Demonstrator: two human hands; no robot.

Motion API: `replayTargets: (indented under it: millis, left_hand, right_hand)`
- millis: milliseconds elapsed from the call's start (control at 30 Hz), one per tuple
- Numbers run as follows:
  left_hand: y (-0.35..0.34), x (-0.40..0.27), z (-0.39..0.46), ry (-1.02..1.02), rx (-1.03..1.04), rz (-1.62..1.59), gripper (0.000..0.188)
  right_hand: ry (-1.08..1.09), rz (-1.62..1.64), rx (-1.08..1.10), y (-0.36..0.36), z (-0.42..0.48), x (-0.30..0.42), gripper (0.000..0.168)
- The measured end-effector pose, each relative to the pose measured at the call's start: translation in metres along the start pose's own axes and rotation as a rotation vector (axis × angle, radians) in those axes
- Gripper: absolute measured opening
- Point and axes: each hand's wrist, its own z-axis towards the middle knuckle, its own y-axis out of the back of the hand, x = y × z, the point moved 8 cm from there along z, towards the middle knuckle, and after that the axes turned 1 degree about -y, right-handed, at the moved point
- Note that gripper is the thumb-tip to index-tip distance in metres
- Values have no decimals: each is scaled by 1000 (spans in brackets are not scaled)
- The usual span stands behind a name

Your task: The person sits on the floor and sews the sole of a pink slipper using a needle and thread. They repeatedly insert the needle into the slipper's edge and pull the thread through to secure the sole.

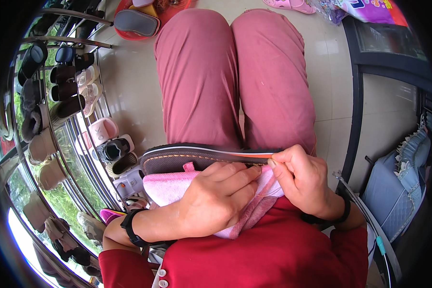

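Observation:
Across my lap lies a dark shoe sole (169, 162) with a light and orange edge line and a row of orange stitching. A pink fabric slipper upper (169, 180) lies against it on the side near my body, with a small pink loop at the sole. My left hand (219, 198) is curled over the pink fabric and presses it at the sole. At the sole's right end, my right hand (302, 176) pinches the edge between thumb and forefinger. A thin thread (270, 194) runs near the fabric below the fingers; whether a needle is held cannot be seen.
Metal racks with many shoes (63, 90) stand at the left by a window. A red basin (129, 34) with soles is at the top left. A pink clog (291, 4) is on the floor. A dark-framed table (358, 86) and a blue fabric-covered object (388, 194) are at the right.

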Motion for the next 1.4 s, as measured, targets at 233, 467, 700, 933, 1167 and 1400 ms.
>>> replayTargets:
  millis: [233, 467, 700, 933, 1167, 1400]
  left_hand:
    - [0, 0, 0, 7, 2, -6, 28]
    - [0, 0, 1, 6, -6, -6, 27]
    - [0, 0, 1, 17, 3, -14, 27]
    - [0, 1, 1, 13, 0, -7, 28]
    - [0, 1, 1, 17, 3, -20, 29]
    - [-1, 1, 1, 18, 17, -35, 29]
  right_hand:
    - [-13, 44, -21, 0, -1, -2, 13]
    - [40, -1, -17, -1, 0, 2, 14]
    - [41, 14, -14, 1, -1, 2, 15]
    - [47, 11, -35, 0, 0, 2, 15]
    - [39, -8, 5, -1, 0, 3, 14]
    - [-196, 208, 296, -6, 14, -18, 9]
